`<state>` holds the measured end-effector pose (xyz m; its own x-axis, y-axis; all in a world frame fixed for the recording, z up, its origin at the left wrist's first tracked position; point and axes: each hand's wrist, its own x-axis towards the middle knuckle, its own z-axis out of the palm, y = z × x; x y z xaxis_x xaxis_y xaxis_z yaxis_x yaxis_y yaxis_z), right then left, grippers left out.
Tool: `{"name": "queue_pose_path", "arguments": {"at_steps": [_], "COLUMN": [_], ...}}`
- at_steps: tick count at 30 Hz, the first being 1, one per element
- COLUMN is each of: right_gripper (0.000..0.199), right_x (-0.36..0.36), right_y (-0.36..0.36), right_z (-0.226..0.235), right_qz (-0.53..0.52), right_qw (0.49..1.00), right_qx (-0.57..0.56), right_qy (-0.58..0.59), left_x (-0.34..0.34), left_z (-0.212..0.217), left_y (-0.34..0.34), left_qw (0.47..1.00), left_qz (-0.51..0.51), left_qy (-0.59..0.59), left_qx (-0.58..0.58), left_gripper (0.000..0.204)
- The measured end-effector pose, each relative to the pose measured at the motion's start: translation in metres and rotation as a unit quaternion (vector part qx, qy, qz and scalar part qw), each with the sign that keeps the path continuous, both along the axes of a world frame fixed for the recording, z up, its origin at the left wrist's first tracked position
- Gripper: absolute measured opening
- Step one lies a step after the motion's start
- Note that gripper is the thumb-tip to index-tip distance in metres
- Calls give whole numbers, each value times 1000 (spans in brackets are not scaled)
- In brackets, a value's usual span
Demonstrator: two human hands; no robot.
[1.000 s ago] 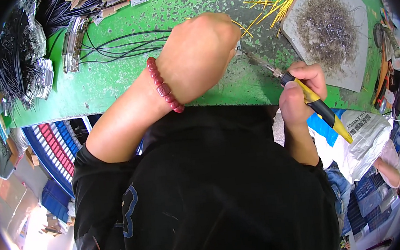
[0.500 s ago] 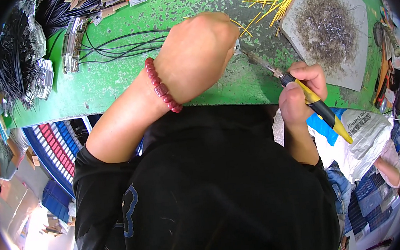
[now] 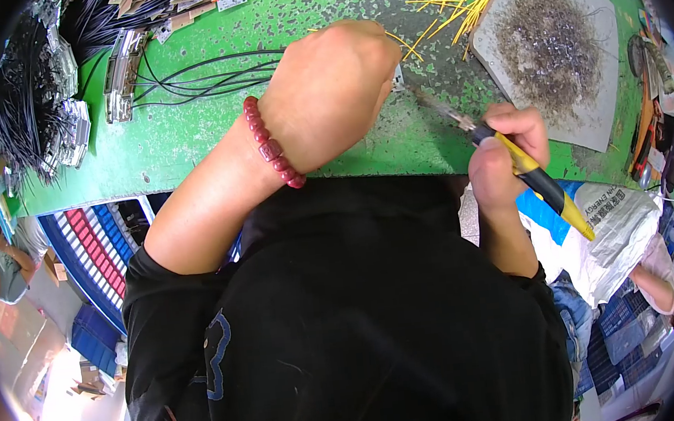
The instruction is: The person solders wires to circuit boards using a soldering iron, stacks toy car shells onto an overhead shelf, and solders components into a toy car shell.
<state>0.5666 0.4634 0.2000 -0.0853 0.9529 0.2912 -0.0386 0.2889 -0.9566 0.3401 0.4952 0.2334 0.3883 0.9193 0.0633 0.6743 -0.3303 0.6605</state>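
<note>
Scuffed green counter (image 3: pixel 211 141): left hand (image 3: pixel 334 90) fisted beside grey scrap-covered board (image 3: pixel 551 47); right hand (image 3: pixel 504 156) grips yellow-black-handled tool (image 3: pixel 539 185).

Green workbench (image 3: pixel 188 155), blue crates (image 3: pixel 92 344), sunlit floor (image 3: pixel 56 387)

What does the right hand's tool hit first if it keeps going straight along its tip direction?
Probably the small pale part held at the left hand. The yellow-handled tool in the right hand points up-left at it over the green table. Depth is unclear.
</note>
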Motion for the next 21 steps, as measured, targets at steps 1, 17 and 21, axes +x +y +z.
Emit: {"name": "queue_pose_path", "arguments": {"at_steps": [1, 17, 21], "right_gripper": [19, 32, 40], "right_x": [0, -37, -59], "right_y": [0, 52, 63], "right_z": [-1, 30, 24], "right_qz": [0, 53, 46], "right_qw": [1000, 972, 968], "right_qx": [0, -6, 62], "right_qy": [0, -228, -237], "left_x": [0, -1, 0], "left_z": [-1, 1, 2], "left_y": [0, 0, 0], "left_qw": [1000, 1000, 1000], "left_qz": [0, 4, 5], "left_qy": [1, 9, 3], "left_qx": [-2, -7, -10], "left_gripper": [7, 7, 8]}}
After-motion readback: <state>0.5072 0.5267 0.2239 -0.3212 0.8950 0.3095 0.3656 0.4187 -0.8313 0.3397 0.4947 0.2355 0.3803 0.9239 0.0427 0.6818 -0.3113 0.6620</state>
